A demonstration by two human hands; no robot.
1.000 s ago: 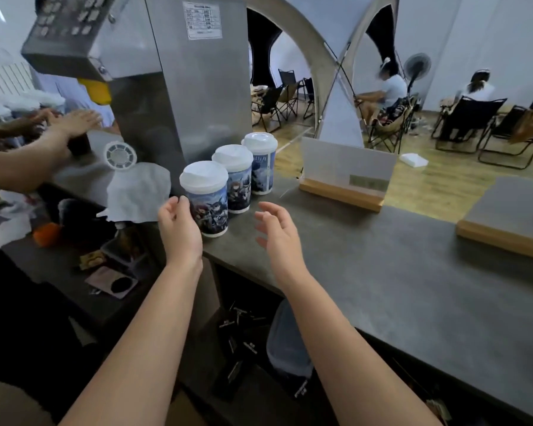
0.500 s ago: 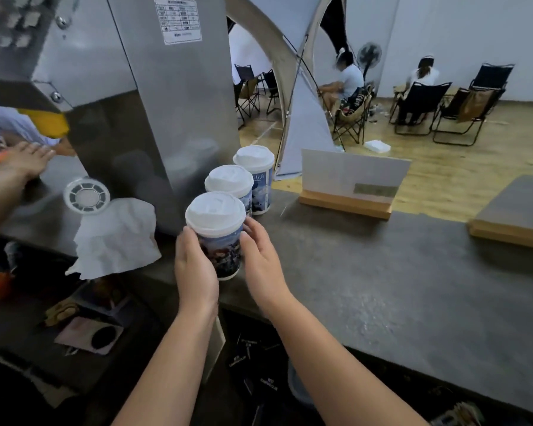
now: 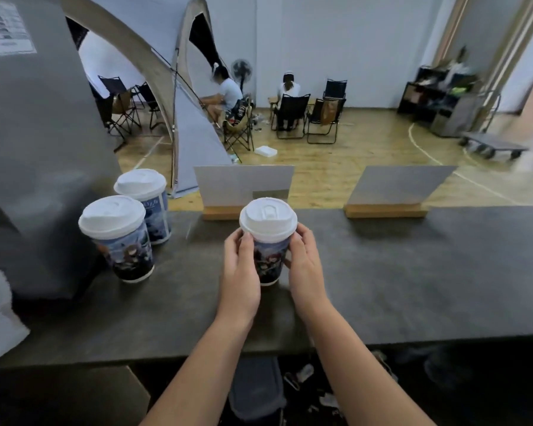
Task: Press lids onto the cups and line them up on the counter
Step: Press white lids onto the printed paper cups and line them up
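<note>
Both hands wrapped the printed cup (image 3: 270, 259): the left hand (image 3: 240, 272) and the right hand (image 3: 303, 265) held its sides in a narrow grip, mid-tabletop (image 3: 413, 272). Its white lid (image 3: 268, 218) sat pressed on. The cup's base was hidden behind the hands. Two lidded cups (image 3: 120, 238) stood to the left, their artwork blurred.

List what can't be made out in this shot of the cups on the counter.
- Held cup, head view: whether its base touches the counter; the left hand and right hand cover its sides.
- Far cup: lower part hidden by the near cup.
- Label on the machine: print blurred, cut by the edge.
- Cup contents: lids cover them.
</note>
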